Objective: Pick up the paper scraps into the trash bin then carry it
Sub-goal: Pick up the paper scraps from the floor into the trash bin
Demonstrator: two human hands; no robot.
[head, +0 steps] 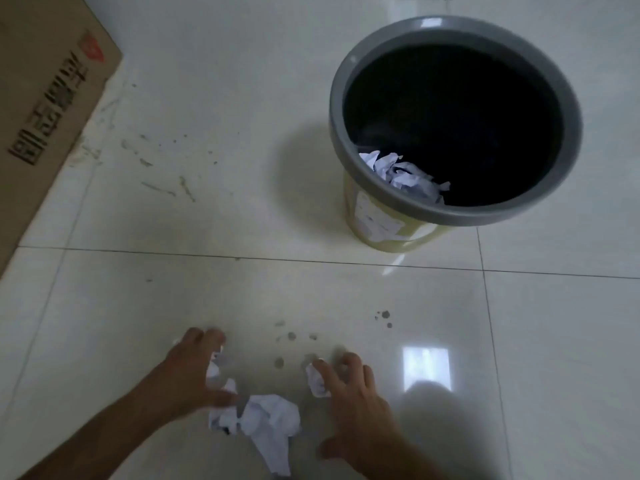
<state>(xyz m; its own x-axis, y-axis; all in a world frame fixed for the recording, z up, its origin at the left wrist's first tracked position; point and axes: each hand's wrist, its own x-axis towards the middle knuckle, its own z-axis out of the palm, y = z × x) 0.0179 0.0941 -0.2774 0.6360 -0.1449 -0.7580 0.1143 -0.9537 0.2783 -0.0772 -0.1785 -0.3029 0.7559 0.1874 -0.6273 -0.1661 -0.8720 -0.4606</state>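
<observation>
A round trash bin (349,98) with a grey rim and yellowish wall stands upright on the tiled floor at the upper right. Crumpled white paper (403,174) lies inside it against the near wall. Near the bottom of the view a larger crumpled white paper scrap (270,420) lies on the floor between my hands. My left hand (190,372) reaches down with fingers spread over small white scraps (214,368) at its fingertips. My right hand (349,400) is spread on the floor, its fingers touching a small paper ball (316,381).
A brown cardboard box (45,109) with printed characters lies on the floor at the left edge. Dark smudges and spots mark the glossy white tiles (207,188) between the box and the bin, and near my hands.
</observation>
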